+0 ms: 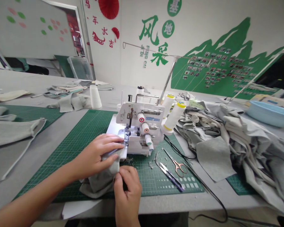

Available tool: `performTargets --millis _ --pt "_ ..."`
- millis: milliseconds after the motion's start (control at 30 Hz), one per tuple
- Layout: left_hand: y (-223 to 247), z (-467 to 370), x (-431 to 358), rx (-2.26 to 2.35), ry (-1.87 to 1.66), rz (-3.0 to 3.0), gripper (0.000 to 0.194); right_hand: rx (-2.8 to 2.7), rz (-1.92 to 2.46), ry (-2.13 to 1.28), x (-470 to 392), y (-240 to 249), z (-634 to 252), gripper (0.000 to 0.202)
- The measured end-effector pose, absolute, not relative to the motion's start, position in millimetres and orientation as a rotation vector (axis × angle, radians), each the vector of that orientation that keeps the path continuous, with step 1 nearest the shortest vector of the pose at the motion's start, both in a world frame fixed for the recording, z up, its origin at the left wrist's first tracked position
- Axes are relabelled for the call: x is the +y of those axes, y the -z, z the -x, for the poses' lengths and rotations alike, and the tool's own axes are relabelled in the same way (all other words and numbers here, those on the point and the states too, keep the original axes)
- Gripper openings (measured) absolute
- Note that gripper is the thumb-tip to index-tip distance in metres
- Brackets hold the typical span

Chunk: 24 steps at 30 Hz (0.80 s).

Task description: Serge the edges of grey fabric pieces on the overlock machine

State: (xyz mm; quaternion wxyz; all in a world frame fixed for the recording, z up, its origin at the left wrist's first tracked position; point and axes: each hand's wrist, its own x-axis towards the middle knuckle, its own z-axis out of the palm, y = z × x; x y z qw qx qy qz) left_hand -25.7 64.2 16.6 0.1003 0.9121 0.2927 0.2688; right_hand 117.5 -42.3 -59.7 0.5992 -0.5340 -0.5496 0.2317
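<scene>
A white overlock sewing machine [142, 126] stands on a green cutting mat, its lamp lighting the needle area. Grey fabric [97, 184] hangs in folds from the machine's front left down onto the mat. Fingers stretched out, my left hand [100, 153] lies flat on the fabric, its fingertips close to the presser foot. Nearer to me, my right hand [127, 189] pinches the fabric's edge between thumb and fingers. Part of the cloth is hidden beneath my left hand.
Gold-handled scissors [177, 165] and purple thread snips [171, 178] lie right of the machine, near black cables [203, 179]. A large heap of grey cloth [213, 135] fills the right side. A thread cone [95, 97] stands behind left; more grey cloth [14, 132] lies far left.
</scene>
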Motion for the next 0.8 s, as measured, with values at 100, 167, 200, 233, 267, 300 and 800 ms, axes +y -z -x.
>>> performTargets --millis 100,167,200,233,267,300,800 --pt "-15 24 61 0.899 -0.794 -2.712 0.032 -1.228 1.183 -0.630 -44 61 -121 0.023" --pt "-14 23 58 0.920 -0.790 -2.730 0.033 -1.187 1.133 -0.674 -45 60 -122 0.023" --pt "-14 23 57 0.926 -0.788 -2.740 0.033 -1.163 1.107 -0.687 -46 59 -122 0.023" --pt "-13 23 55 0.929 -0.790 -2.751 0.034 -1.133 1.085 -0.695 -47 58 -123 0.023" --pt "-13 22 54 0.929 -0.798 -2.762 0.034 -1.097 1.066 -0.698 -48 58 -123 0.023" --pt "-12 21 53 0.929 -0.809 -2.774 0.035 -1.052 1.055 -0.700 -50 59 -123 0.022" --pt "-9 14 44 1.045 -0.819 -2.822 0.039 -0.905 1.095 -1.091 -48 63 -127 0.026"
